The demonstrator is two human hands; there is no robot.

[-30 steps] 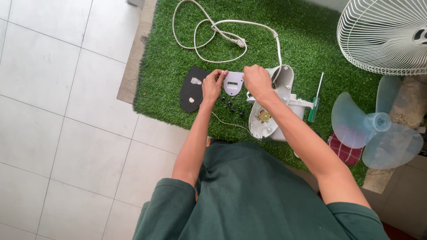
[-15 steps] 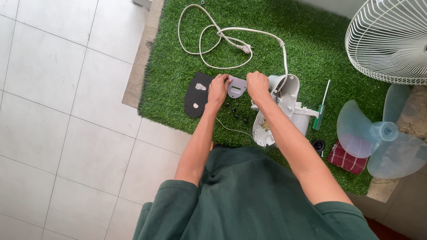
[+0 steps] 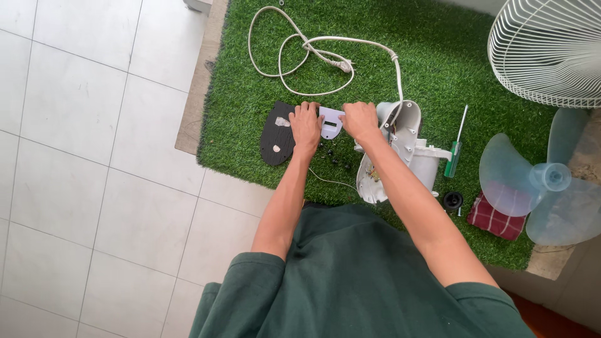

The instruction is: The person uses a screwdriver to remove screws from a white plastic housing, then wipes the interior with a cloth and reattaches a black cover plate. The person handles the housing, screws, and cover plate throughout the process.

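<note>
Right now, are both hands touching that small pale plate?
Touching. The head view shows the left hand and right hand gripping opposite ends of the pale plate.

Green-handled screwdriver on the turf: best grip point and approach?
Take the screwdriver by its green handle, the thick end nearest the person. It lies flat and clear of the white fan housing, so probably come from above with the right hand, fingers across the handle.

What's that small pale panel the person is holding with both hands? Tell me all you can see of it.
The small pale panel is a flat, light grey, plastic-looking plate, rounded toward its lower end, with a small rectangular cut-out. It is held over the green artificial turf, gripped at its left edge by the left hand and at its right edge by the right hand. It sits between the black base plate and the white fan housing.
</note>
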